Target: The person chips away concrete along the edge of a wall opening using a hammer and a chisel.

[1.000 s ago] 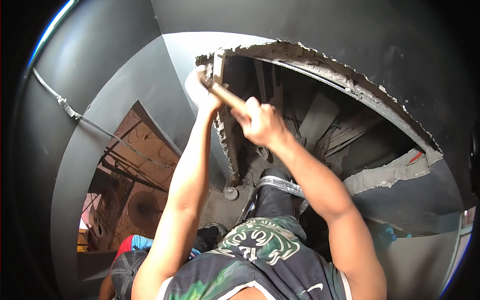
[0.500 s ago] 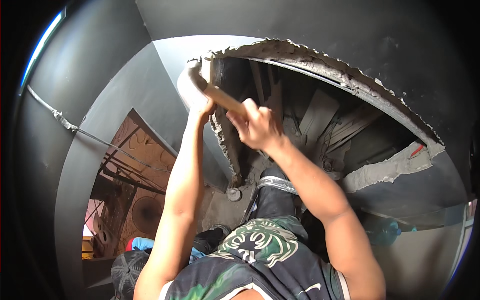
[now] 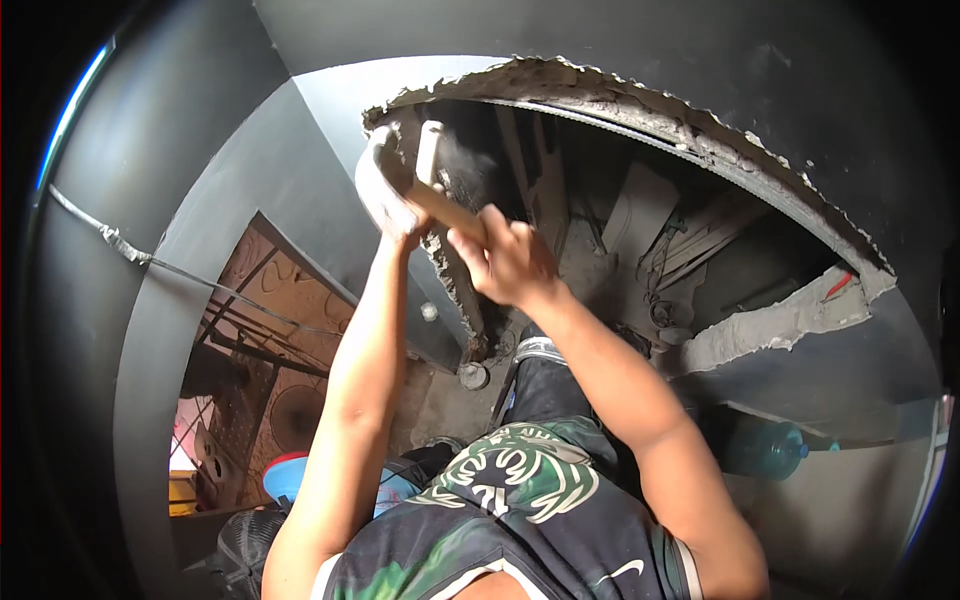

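Observation:
My right hand (image 3: 512,262) is closed round the wooden handle of a hammer (image 3: 450,212); its head is blurred beside my left hand. My left hand (image 3: 398,212) is raised and closed at the upper left edge of a ragged hole in the dark grey wall (image 3: 350,210). What it grips is hidden by glare, blur and the hammer. A pale upright bar (image 3: 430,150) stands just right of it, its kind unclear. Dust hangs beside the bar. A small pale lump (image 3: 429,312) shows below my left hand, against the wall.
Long boards (image 3: 640,210) lie beyond the hole. Its broken rim (image 3: 650,110) curves to the right. A cable (image 3: 200,282) crosses the left wall opening. Another person's dark cap (image 3: 245,540) shows at lower left. A blue water bottle (image 3: 780,450) is at lower right.
The hammer head and my right hand have shifted slightly downward. Dust and the small pale lump have appeared. More of the pale bar shows, and the wall's upper left edge looks more broken.

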A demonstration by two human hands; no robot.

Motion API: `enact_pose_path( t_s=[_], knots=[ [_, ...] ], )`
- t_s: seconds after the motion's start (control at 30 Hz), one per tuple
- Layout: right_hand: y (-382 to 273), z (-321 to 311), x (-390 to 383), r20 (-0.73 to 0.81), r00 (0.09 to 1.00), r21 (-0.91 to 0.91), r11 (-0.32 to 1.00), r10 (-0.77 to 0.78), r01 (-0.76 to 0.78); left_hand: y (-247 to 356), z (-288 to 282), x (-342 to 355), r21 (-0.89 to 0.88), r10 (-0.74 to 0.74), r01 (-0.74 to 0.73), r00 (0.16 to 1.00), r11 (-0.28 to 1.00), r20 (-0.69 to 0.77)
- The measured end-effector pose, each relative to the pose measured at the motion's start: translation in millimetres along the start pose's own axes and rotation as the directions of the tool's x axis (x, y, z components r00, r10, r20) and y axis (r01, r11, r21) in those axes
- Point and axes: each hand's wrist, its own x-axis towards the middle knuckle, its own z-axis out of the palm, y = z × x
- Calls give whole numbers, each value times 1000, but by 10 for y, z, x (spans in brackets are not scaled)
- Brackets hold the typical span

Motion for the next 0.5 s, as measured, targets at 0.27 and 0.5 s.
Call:
enact_pose_path(
  t_s=[0.27,0.5],
  knots=[
    [88,-95,-449,75,997,34,999,-14,12,497,322,-535,-149,68,-77,995,986,-70],
    [174,11,-584,43,999,175,985,-23,15,1100,-529,-299,-177,51,-77,988,981,-147]
  ],
)
